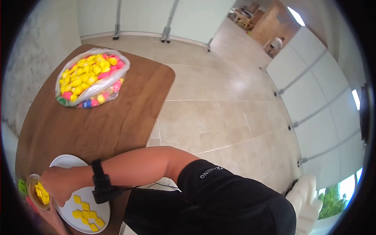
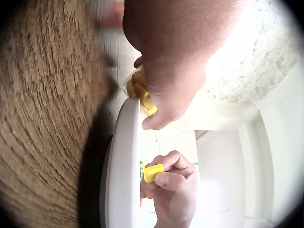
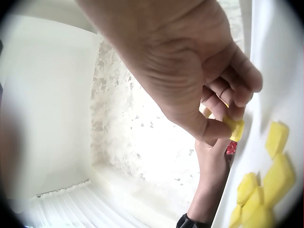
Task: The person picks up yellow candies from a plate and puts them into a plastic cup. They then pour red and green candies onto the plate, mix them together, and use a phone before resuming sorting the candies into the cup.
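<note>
Now, yellow piece: we see this small block (image 2: 154,173) pinched between thumb and fingers, near the white plate's cup side.
Right hand: our right hand (image 1: 60,184) grasps that piece, a black band (image 1: 102,187) round its wrist.
Left hand: our left hand (image 2: 168,88) is curled round a clear cup (image 1: 30,196) of yellow pieces, just beside the white plate (image 1: 66,160).
Yellow tiles: we count several flat ones (image 1: 85,205) lying on the plate, mostly bunched together.
Plastic bag: on the table well apart from the plate, our open bag (image 1: 121,69) bulges with yellow and pink pieces.
Table: beneath the plate we have brown wood grain (image 1: 129,121) with a rounded corner past the bag.
Room: beyond the plate and table spread beige floor tiles (image 1: 199,121), wheeled pale panels (image 1: 145,17) and a mottled wall (image 1: 37,58); a seated person (image 1: 277,44) is far off.
Wrist views: both show us the pinched piece, which our head view hides behind the right hand; the left one gives the plate edge-on.
Head view: only there do we get the whole bag and the distant person.
</note>
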Action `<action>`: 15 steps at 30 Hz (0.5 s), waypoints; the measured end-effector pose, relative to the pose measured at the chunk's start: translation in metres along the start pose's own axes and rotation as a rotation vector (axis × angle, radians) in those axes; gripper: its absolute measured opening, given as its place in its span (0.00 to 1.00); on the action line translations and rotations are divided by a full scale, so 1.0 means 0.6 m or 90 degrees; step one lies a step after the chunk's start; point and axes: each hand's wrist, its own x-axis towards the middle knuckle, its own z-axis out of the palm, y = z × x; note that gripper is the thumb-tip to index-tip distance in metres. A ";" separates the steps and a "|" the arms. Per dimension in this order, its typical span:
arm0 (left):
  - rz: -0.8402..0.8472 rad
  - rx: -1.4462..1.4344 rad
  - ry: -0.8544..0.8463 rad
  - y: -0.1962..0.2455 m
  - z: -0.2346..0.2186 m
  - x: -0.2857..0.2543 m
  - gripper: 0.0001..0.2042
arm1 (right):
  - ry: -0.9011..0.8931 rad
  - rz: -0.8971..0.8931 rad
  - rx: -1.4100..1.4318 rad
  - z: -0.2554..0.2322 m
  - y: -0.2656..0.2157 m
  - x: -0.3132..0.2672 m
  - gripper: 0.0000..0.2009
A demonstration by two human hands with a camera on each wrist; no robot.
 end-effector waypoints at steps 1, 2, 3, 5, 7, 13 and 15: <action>-0.024 -0.004 0.038 -0.013 0.001 -0.004 0.39 | 0.008 0.017 0.020 -0.005 0.003 0.000 0.14; -0.050 -0.008 0.079 -0.028 -0.001 -0.006 0.39 | 0.012 0.031 0.041 -0.008 0.005 0.002 0.14; -0.045 -0.009 0.076 -0.028 -0.002 -0.006 0.39 | 0.017 0.033 0.039 -0.012 0.004 0.002 0.14; -0.040 -0.020 0.056 -0.026 -0.003 -0.010 0.39 | 0.016 0.068 0.041 -0.019 -0.004 0.000 0.16; -0.032 -0.034 0.040 0.000 -0.001 -0.011 0.39 | 0.036 0.072 0.071 -0.019 -0.011 0.008 0.14; -0.014 -0.031 0.019 0.064 0.010 -0.001 0.39 | 0.334 0.004 0.300 0.040 0.001 0.030 0.11; -0.024 -0.030 0.025 0.048 0.008 -0.004 0.39 | 0.318 -0.003 0.284 0.033 0.004 0.027 0.10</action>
